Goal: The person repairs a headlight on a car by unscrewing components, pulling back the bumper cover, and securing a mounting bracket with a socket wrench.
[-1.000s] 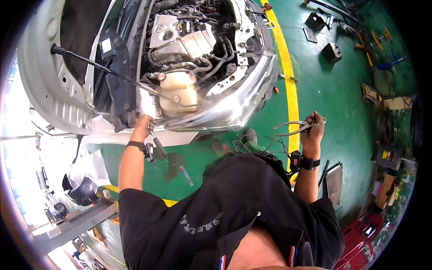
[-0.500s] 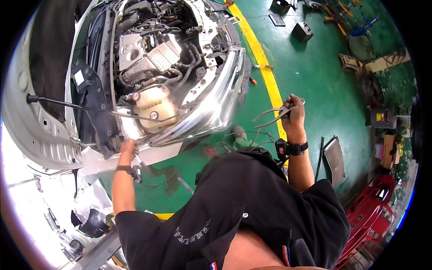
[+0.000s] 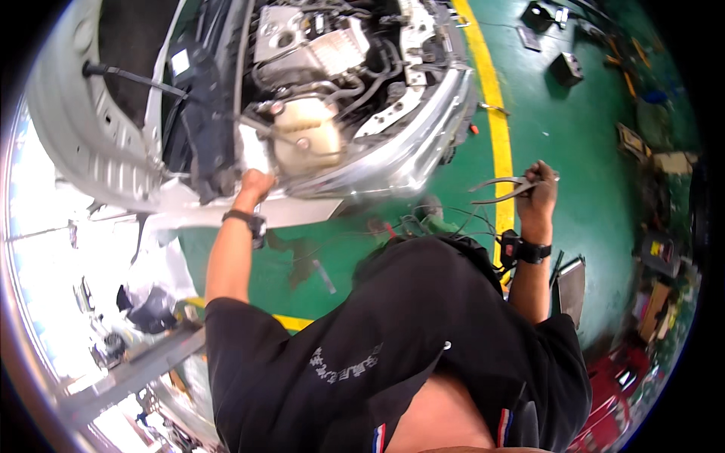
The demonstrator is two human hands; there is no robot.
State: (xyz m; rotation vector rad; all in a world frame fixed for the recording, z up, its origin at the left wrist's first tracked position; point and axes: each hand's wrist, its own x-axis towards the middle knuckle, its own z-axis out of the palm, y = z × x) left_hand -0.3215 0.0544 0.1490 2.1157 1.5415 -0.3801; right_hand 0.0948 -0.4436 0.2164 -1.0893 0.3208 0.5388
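Observation:
My right hand [image 3: 538,198] is closed around a pair of pliers [image 3: 495,190], held up over the floor to the right of the car. The pliers' two long curved arms stick out to the left, spread apart. At the car's near fender edge, my left hand [image 3: 257,183] is closed, its fingers curled beside the engine bay. Something thin shows just below that hand, too blurred to name. A cream-coloured coolant tank [image 3: 308,136] sits just beyond my left hand, next to the engine [image 3: 317,53].
The raised hood [image 3: 57,143] is held by a prop rod [image 3: 132,77]. A bright headlight [image 3: 408,170] edges the car's front. A yellow line [image 3: 498,136] crosses the green floor. Farther right are a black battery [image 3: 566,69] and red chairs [image 3: 615,392]. Cables [image 3: 453,220] lie before me.
The view has swung, so the car and floor sit farther right and higher in the picture. Both hands keep nearly the same places, the pliers still in the right one.

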